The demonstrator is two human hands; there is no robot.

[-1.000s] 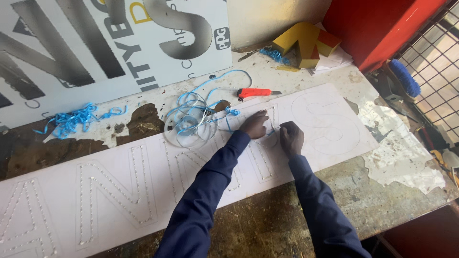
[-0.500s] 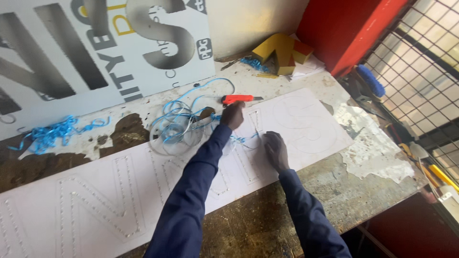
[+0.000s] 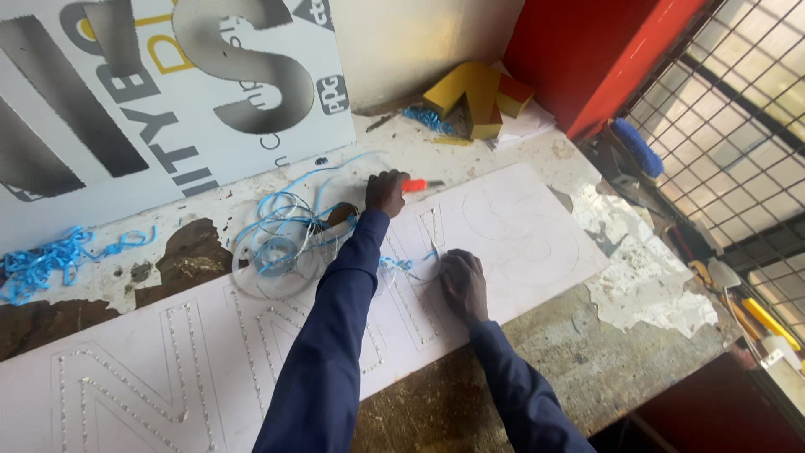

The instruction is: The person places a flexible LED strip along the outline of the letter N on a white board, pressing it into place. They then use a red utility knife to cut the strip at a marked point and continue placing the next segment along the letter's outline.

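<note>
Blue wire (image 3: 281, 226) tangles over a white board (image 3: 520, 226) patterned with dotted letter outlines, beside a red-handled tool (image 3: 419, 184).

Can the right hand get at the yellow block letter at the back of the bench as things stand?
Probably yes, with a long reach. The right hand rests flat on the white panel; the yellow block letter lies beyond the panel's far edge, with only bare bench between. Nothing tall stands in the way.

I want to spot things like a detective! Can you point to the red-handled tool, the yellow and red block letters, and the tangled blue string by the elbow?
Red-handled tool (image 3: 417, 184), head view: on its red handle.
Yellow and red block letters (image 3: 478, 96), head view: on a yellow face.
Tangled blue string (image 3: 277, 235), head view: on the looped bundle.
</note>
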